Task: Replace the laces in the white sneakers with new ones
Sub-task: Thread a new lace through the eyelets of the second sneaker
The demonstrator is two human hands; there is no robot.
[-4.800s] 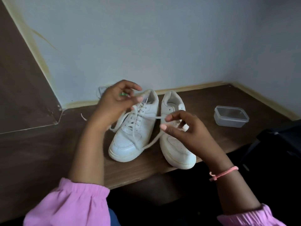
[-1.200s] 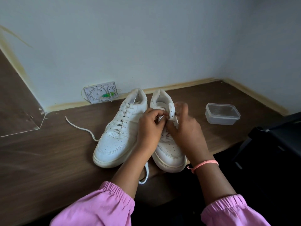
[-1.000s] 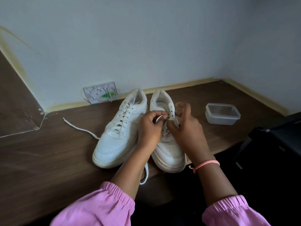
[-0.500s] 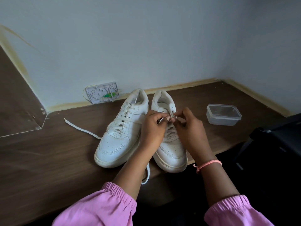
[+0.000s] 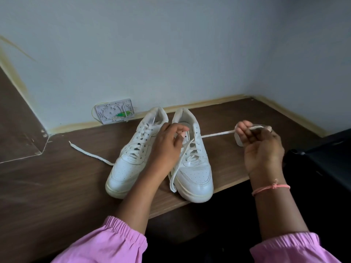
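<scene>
The right hand pinches the lace taut; the left hand, loosely curled, steadies the right sneaker. Pulling harder could drag it off the surface.

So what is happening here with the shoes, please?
A person in pink sleeves is lacing a pair of white sneakers on a wooden table. The right hand grips one end of a white lace and holds it out to the right, taut from the upper eyelets of the right sneaker. The left hand rests at that sneaker's tongue. The lace's other end hangs down between the shoes. The left sneaker is laced, with one end trailing left.
</scene>
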